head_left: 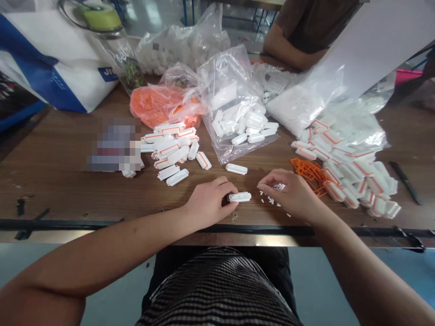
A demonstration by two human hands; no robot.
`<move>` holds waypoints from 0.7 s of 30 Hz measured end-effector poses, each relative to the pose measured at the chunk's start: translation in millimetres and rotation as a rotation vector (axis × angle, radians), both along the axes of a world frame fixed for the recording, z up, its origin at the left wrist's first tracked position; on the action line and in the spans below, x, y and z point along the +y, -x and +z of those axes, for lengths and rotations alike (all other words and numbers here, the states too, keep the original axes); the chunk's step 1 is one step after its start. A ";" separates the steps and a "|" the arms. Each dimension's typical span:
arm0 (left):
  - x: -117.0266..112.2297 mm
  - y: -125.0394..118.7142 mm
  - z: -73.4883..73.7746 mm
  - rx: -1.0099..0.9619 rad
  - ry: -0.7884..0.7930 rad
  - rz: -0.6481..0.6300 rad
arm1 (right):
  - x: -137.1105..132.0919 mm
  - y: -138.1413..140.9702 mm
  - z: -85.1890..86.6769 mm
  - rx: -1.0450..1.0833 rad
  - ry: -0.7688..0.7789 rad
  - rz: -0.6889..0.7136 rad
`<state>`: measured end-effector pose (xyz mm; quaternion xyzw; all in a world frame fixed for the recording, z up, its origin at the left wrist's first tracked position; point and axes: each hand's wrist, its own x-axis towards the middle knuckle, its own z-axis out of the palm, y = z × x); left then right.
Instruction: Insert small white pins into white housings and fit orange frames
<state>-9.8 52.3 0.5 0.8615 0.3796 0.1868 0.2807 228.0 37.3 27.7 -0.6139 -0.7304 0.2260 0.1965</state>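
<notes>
Between thumb and fingers, my left hand (211, 199) grips a small white plastic housing (239, 197) near the table's front edge. My right hand (288, 190) is over a scatter of tiny white pieces (271, 199), its thumb and fingertips pinched together; whether a piece is between them is too small to see. One loose white housing (237, 169) lies just beyond my hands. To the left is a pile of white housings (170, 147), several with orange strips. Orange ring-like gaskets (309, 174) lie right of my right hand, against another pile of orange-edged white housings (360, 174).
Behind the piles stand an orange plastic bag (152, 106), a clear bag of white housings (231, 99) and a bag of white granules (295, 106). A bottle (117, 54) and a paper bag (68, 77) are back left. A black pen-like tool (406, 183) lies right. Another person's arm (288, 52) rests opposite.
</notes>
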 end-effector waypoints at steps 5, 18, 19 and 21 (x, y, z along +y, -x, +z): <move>0.2 -0.1 0.0 -0.003 0.011 0.008 | -11.8 20.1 4.3 0.104 -0.026 0.117; -0.5 -0.6 0.0 -0.008 0.015 0.022 | -21.8 33.9 4.4 -0.235 -0.295 0.213; -0.8 -0.6 -0.1 -0.007 0.018 0.023 | -23.3 34.0 4.5 -0.255 -0.320 0.223; -1.5 -0.5 -0.2 -0.012 0.016 0.025 | -25.9 33.5 4.0 -0.269 -0.365 0.230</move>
